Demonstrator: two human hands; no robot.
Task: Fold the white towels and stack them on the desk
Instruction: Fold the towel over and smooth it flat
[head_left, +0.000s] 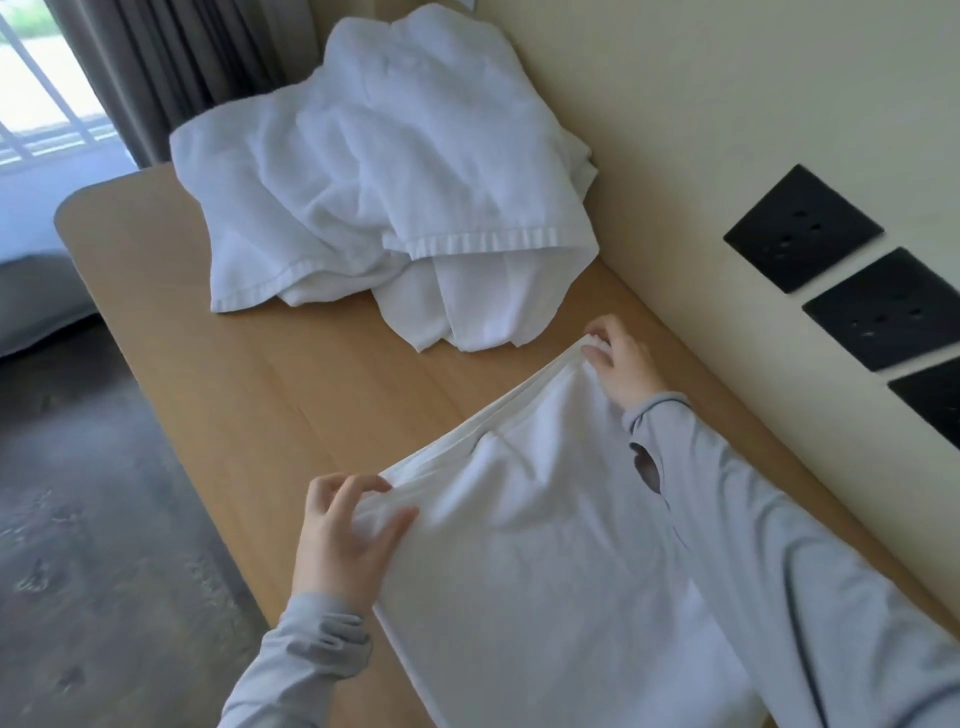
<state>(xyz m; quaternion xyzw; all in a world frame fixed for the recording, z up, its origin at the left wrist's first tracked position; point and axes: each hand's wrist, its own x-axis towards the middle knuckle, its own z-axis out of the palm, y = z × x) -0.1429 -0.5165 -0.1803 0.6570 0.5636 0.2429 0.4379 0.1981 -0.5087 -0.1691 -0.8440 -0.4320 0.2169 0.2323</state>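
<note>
A partly folded white towel (545, 561) lies on the near part of the wooden desk (270, 395), its doubled edge facing away from me. My left hand (343, 535) pinches the near-left corner of that edge. My right hand (618, 364) pinches the far-right corner, close to the wall. Both arms wear grey sleeves, and the right sleeve covers part of the towel. A loose heap of unfolded white towels (384, 171) sits at the far end of the desk, apart from the one I hold.
A cream wall (727, 104) runs along the desk's right side with three black sockets (802, 234). Grey carpet (78, 519) lies to the left. Brown curtains (171, 67) and a window are at the far left.
</note>
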